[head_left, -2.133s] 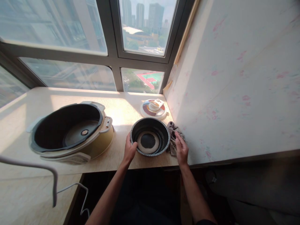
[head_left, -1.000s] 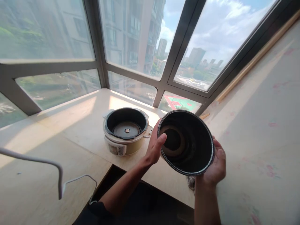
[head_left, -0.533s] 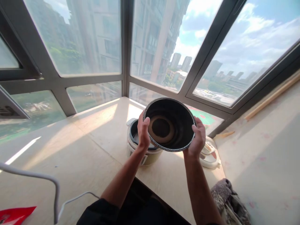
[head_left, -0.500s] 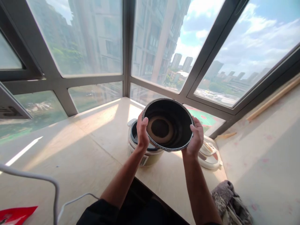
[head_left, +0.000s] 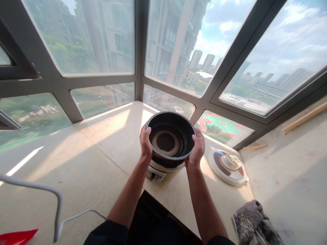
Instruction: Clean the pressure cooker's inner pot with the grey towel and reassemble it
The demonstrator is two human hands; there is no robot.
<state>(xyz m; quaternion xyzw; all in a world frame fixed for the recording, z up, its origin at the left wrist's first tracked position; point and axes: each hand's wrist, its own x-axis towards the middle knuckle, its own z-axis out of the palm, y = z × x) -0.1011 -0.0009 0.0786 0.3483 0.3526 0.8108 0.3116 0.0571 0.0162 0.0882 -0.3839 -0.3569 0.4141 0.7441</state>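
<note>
Left hand (head_left: 146, 141): gripping the black pot (head_left: 166, 141) on its left side, thumb hooked over the rim, the other fingers mostly lost behind the wall.
Right hand (head_left: 197, 146): mirroring it, wrapped around the right side, thumb up at the rim.
Pot's tilt: and here's the change! Half a second ago it leaned well over, off to the right; now it's much closer to level, open side up.
Pot's place: swung left as well, right above the cooker (head_left: 170, 174), hiding nearly all of its opening. Whether the base dips inside, I cannot tell.
Lining-up: looks good from here; pot and cooker seem about matched, and the carrying part of the job appears nearly done.
Forearms: both reaching from the near edge, slanting inward to meet at the pot, wrists low, a balanced two-sided hold.
Lid (head_left: 228, 166): out of play, lying on the bench (head_left: 102, 190) to the right of the cooker, knob up.
Cloth (head_left: 255, 221): crumpled at near right, nobody touching it.
Red packet (head_left: 19, 236): just peeking in at near left.
</note>
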